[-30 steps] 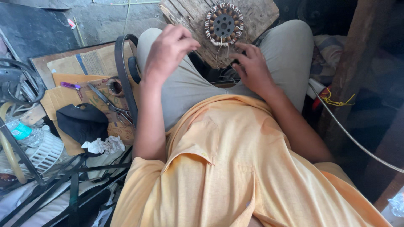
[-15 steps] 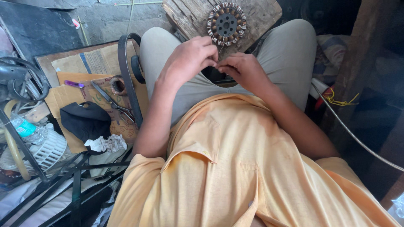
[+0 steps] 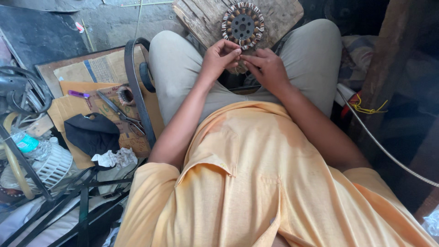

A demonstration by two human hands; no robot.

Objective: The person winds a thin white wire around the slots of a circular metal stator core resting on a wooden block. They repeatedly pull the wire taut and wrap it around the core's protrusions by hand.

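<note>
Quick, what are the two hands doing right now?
Left hand: fingertips pinched on a thin wire under the wound stator.
Right hand: fingers pinched at the same wire.

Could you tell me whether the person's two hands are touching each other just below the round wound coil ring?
Touching. The head view shows the left hand and right hand meeting fingertip to fingertip, with no gap, just below the coil ring on the wooden block.

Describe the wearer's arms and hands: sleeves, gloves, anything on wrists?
Both arms are bare from above the elbow down. The left hand and right hand are bare too: no gloves, and no watch, band or ring is visible. The only sleeves are the short, loose ones of a pale orange shirt with a chest pocket, ending at the upper arms. Light grey trousers cover the legs.
</note>
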